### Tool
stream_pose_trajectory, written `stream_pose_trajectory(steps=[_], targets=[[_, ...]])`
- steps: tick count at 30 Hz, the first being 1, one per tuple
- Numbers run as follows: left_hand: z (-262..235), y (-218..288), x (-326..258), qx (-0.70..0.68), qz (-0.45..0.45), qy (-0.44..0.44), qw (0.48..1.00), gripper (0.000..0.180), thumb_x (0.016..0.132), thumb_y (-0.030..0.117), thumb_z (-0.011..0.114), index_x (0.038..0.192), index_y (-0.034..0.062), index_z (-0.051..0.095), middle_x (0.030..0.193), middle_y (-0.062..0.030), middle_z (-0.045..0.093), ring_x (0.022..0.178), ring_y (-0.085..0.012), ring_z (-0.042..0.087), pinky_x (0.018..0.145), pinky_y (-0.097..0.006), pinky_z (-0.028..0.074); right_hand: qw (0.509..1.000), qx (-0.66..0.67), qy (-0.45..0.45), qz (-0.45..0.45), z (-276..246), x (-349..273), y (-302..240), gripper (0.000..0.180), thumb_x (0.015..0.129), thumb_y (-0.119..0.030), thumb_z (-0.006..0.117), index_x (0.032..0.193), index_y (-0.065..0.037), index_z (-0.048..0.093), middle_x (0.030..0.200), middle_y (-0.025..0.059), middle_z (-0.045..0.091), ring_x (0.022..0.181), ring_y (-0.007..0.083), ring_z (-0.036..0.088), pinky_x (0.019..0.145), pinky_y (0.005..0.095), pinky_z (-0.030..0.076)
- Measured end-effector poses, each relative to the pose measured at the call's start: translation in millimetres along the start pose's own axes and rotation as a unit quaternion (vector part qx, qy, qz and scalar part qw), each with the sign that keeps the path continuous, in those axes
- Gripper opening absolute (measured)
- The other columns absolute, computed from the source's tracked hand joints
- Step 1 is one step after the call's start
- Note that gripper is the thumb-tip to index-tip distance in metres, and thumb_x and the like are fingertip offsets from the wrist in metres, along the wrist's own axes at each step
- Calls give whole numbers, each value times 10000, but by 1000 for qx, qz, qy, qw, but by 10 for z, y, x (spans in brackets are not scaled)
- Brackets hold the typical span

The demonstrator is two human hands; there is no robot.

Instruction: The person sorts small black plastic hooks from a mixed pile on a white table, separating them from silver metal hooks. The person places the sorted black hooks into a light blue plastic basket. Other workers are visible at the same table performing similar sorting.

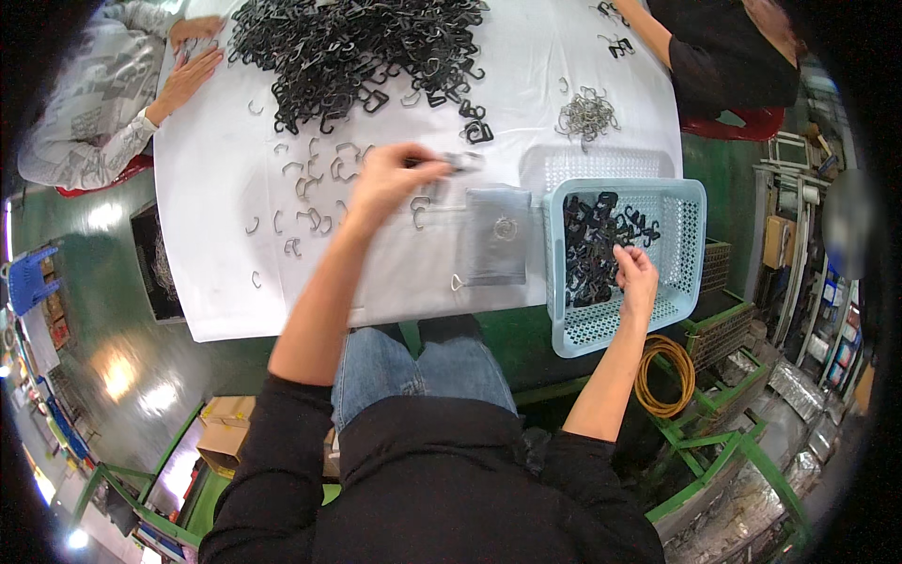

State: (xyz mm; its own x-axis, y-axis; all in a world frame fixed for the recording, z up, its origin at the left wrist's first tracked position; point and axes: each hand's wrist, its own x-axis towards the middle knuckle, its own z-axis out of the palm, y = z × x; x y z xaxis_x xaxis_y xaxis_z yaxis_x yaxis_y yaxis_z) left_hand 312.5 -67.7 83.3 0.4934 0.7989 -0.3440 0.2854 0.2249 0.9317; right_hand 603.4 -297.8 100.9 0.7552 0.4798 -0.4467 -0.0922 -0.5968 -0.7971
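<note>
L hand (387,183), mid-frame, pinches a small blurred part (463,163) btwn thumb & fingers. R hand (638,278), right of ctr, is over the lt-blue basket (673,214), fingers curled by blk hooks (589,254); can't tell if it's gripping any. Big blk hook pile (348,56) at top ctr, silver clip pile (587,115) upper R, dk flat pad (495,254) just L of basket.

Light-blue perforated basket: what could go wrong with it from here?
The near end of the light-blue perforated basket appears to overhang the white-covered table, so a knock might tip it. The black hook-shaped clips inside lie jumbled, so the right hand could snag several at once.
</note>
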Motion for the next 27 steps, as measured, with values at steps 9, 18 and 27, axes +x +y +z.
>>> stream_pose_trajectory(steps=[9,18,27], targets=[[2011,570,66,97,212,-3,973,241,696,228,697,854,60,626,881,-140,613,880,-319,581,777,-355,450,933,-238,211,-170,-55,-44,245,344,765,-113,630,1076,-17,520,1020,148,514,934,256,512,802,372,424],[742,-427,1286,411,3,202,889,394,701,344,702,942,64,567,994,-91,534,996,-263,494,784,-404,443,907,-214,-51,-358,2001,67,-589,244,717,-43,598,956,-47,547,985,125,517,923,295,539,771,382,460],[597,-607,1404,240,-23,105,965,283,701,251,697,881,53,604,881,-83,624,809,-216,583,667,-321,459,932,-317,-117,-129,2485,796,-141,347,702,-265,687,978,-91,569,879,125,612,854,285,596,695,384,470]])
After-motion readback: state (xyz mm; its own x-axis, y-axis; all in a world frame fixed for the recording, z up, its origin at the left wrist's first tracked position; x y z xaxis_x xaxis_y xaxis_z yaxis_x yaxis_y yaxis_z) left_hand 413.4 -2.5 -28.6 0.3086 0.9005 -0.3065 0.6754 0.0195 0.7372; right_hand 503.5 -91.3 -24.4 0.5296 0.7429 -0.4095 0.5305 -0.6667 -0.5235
